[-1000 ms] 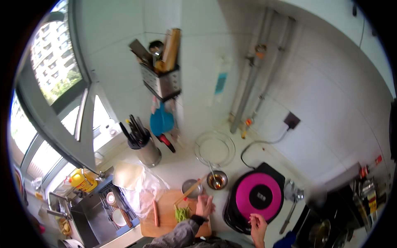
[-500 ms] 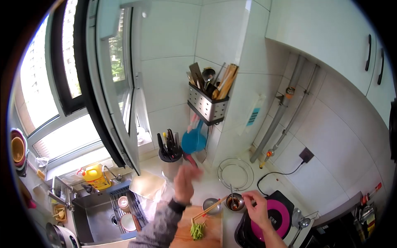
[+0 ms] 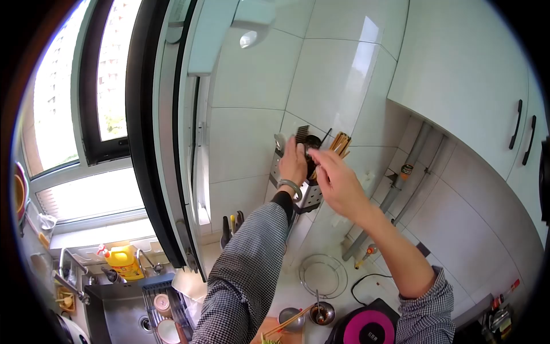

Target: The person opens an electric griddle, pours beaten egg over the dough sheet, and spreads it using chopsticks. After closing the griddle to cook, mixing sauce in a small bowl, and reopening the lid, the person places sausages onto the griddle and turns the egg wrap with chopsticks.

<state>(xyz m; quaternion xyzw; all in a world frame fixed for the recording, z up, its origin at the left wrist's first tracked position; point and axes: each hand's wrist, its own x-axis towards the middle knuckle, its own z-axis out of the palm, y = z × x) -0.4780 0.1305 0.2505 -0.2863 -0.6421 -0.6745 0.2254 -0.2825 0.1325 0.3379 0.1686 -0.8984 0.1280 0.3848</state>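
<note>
My left hand (image 3: 293, 165) and right hand (image 3: 342, 186) now reach the mid-frame rack (image 3: 312, 198), leaving the bench (image 3: 288, 294) alone, and I can't tell either grip.

Daylight pours in from the window (image 3: 114, 74) at left, its panes burnt almost to white, the buildings outside only faintly readable. The wall tiles (image 3: 246, 143) look pale and fairly even, with a hard streak of glare high up. The desk (image 3: 286, 291) is softly bright toward its far edge; past its right edge the view sinks into dimness. Slight blur softens the fingertips of the left grip (image 3: 293, 166). Wide-lens distortion bows the cupboard (image 3: 464, 69), and black vignetting with a bluish fringe rounds off the corners.
</note>
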